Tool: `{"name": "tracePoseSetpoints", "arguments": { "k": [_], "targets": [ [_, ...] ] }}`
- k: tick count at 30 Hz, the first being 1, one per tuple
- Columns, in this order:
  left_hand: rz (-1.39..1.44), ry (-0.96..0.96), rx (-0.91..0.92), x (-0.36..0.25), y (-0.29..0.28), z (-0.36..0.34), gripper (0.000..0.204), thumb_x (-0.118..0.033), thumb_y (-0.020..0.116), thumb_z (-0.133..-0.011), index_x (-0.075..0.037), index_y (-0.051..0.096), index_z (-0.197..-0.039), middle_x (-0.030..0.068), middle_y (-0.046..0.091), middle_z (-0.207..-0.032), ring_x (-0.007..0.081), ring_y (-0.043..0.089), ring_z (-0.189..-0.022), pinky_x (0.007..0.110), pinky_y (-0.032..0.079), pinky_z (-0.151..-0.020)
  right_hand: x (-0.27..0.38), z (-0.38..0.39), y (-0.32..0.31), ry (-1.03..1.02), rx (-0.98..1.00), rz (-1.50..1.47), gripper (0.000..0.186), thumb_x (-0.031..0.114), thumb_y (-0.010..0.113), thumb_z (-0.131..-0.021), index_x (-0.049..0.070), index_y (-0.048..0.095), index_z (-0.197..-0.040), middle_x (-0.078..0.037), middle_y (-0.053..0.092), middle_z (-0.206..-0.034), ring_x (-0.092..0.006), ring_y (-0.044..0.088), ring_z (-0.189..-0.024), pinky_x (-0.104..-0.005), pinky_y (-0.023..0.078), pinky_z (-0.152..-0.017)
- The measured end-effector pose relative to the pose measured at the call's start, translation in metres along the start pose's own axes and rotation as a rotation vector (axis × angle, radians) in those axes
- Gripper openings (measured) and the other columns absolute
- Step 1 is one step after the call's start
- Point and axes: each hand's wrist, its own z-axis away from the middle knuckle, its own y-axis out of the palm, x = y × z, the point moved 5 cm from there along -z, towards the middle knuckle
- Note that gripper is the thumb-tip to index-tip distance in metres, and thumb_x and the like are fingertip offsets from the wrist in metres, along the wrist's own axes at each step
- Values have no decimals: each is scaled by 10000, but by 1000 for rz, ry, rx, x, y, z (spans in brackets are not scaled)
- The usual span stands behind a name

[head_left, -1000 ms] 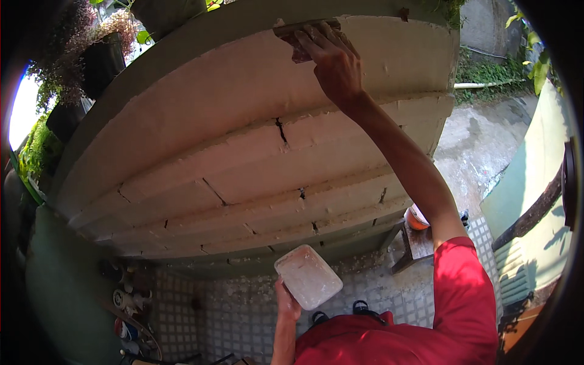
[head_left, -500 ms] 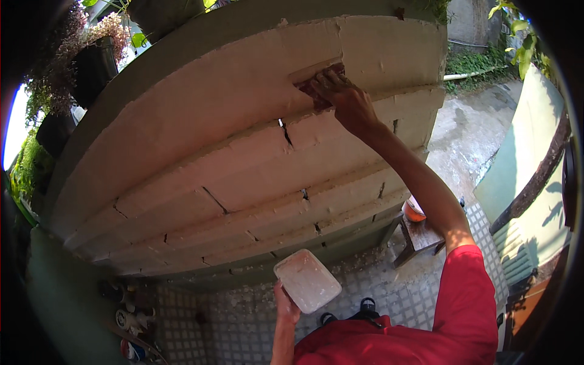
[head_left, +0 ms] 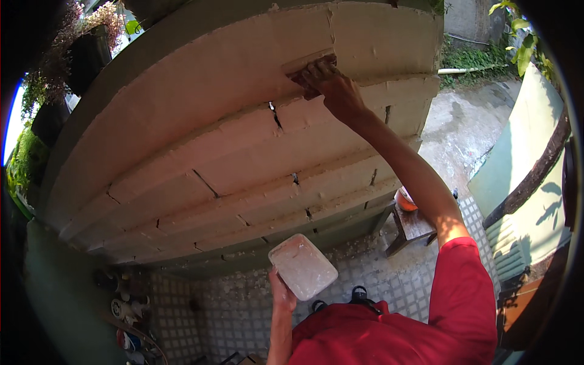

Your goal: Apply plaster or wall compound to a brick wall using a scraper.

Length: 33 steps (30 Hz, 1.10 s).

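A flat, dark reddish tool (head_left: 312, 93) is grasped by the right hand (head_left: 334, 86) and held against the upper band of the pinkish wall (head_left: 182, 103), up and right of a dark crack (head_left: 276, 117). A pale rectangular tub (head_left: 304, 267) is gripped along its left side by the left hand (head_left: 282, 292), above the tiled floor (head_left: 243, 304).

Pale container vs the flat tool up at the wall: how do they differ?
Colour: the container is whitish; the flat tool is dark reddish-brown.
Place: the left hand holds the container low, near the body; the right hand has the flat tool against the wall.
Cover: the container is mostly exposed; the flat tool is largely hidden.
Shared: both are hand-held.
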Motion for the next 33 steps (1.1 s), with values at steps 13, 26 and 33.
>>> {"name": "tracePoseSetpoints", "arguments": {
  "k": [13, 26, 33],
  "targets": [
    [45, 9, 13, 12, 6, 6, 499, -422, 355, -973, -93, 506, -1317, 56, 603, -1251, 228, 607, -1114, 370, 496, -958, 3, 1, -5, 100, 279, -111, 507, -95, 516, -752, 124, 645, -1191, -133, 685, -1050, -334, 637, -1014, -452, 531, -839],
    [54, 45, -39, 7, -7, 6, 554, -473, 362, -964, -89, 478, -1345, 62, 569, -1310, 233, 563, -1182, 370, 457, -998, -37, -55, 8, 138, 520, -135, 282, -37, 559, -749, 85, 687, -967, -141, 691, -894, -359, 680, -814, -455, 561, -727],
    [78, 45, -64, 6, -15, 0, 534, -456, 387, -959, -92, 491, -1335, 61, 579, -1290, 235, 576, -1162, 374, 474, -980, -51, -73, -8, 212, 382, 3, 409, -63, 532, -735, 114, 683, -1071, -193, 684, -883, -401, 661, -840, -491, 544, -733]
  ]
}}
